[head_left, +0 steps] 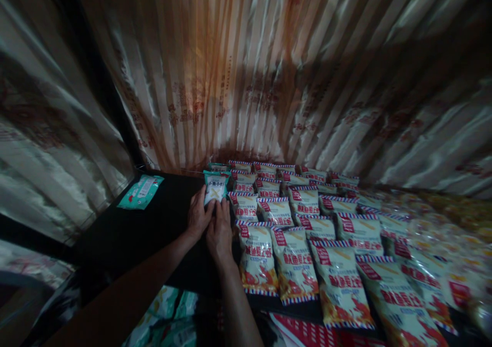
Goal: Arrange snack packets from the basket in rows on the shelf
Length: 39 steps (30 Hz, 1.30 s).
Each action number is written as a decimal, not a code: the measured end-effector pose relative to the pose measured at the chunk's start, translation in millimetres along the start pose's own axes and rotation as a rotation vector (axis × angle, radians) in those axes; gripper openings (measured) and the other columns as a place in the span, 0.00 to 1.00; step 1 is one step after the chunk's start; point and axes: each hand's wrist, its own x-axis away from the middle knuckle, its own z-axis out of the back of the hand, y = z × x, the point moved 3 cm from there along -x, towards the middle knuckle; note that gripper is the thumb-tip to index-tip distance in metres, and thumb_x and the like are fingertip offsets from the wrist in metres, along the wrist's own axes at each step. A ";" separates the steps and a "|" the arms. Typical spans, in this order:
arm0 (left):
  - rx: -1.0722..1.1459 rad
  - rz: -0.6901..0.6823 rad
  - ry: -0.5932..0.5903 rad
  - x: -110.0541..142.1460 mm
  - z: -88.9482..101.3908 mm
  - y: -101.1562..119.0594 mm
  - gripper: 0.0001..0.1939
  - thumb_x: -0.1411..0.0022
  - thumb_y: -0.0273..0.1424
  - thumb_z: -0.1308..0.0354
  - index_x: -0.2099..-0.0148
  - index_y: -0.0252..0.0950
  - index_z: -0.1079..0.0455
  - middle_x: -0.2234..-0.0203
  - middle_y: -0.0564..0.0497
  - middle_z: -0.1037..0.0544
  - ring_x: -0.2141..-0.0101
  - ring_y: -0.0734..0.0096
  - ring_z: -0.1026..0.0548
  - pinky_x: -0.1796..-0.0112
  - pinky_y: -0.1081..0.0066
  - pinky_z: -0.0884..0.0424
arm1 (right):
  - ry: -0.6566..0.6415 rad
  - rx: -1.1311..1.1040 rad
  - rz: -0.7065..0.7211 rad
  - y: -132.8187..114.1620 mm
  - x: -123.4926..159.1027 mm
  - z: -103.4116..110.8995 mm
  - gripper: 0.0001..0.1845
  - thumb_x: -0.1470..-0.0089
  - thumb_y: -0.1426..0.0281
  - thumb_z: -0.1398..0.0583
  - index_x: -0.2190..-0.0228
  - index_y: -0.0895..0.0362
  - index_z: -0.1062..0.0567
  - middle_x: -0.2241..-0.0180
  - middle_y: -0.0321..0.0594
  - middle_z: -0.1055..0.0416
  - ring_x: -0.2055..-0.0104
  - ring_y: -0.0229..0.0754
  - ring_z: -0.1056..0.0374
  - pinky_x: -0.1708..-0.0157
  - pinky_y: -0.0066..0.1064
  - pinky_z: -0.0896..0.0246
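Where the two hands meet toward the back of the dark table, one teal bag, white panel facing the camera, crimped end pointing away from the person; placed just left of the rows of striped-end bags, directly in front of a second teal packet, with the striped sheeting behind.

Grip, left hand: fingers drawn in around the bag's lower left side, thumb toward the front, a narrow hold on the film; grip, right hand: fingers nearly straight, tips on the lower front; the light being dim, one cannot tell whether these pinch the bag or merely press it.

Handling, as judged: light for its bulk; soft and pillow-like, apt to dent and spring back; film glossy, so probably slippery under dry fingers; contents likely brittle, hence no hard squeeze at the middle; best taken by the flat crimped end, or cupped lightly at both sides.

Also present: one barcoded bag, lying well apart at the table's far left; loose teal packets, below the near edge, between the forearms; clear-wrapped goods, far right.
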 end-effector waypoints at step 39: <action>0.010 0.084 0.021 89.7 54.0 3.3 0.18 0.44 0.21 0.56 0.57 0.36 0.28 0.59 0.47 0.23 0.56 0.67 0.26 0.52 0.60 0.30 | 0.026 -0.038 0.263 -44.2 71.4 14.6 0.25 0.52 0.78 0.49 0.53 0.57 0.26 0.52 0.48 0.29 0.48 0.44 0.34 0.48 0.41 0.37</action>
